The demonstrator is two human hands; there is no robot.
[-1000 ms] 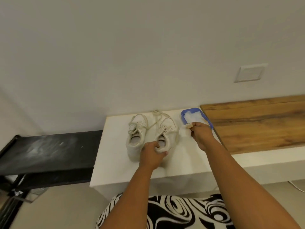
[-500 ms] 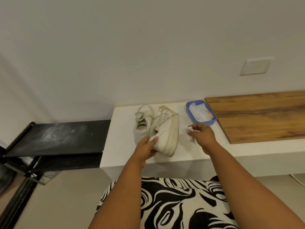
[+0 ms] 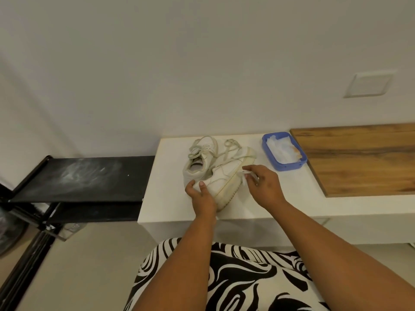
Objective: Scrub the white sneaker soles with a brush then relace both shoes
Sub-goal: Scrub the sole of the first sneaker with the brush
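On the long white ledge [image 3: 170,205] we see 2 white leather sneakers. The nearer white sneaker [image 3: 226,176] is tipped on its side, long axis diagonal, toe toward the far right, yellowed sole facing right. The other white sneaker [image 3: 199,162] stands upright behind it. Our left hand [image 3: 201,195] grips the tipped heel; our right hand [image 3: 262,185] pinches a small white brush [image 3: 246,176] beside the sole. A blue plastic tray [image 3: 285,166] sits near.

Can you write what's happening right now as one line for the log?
left hand: grips tilted sneaker | right hand: holds small white brush at its sole | other sneaker: flat behind
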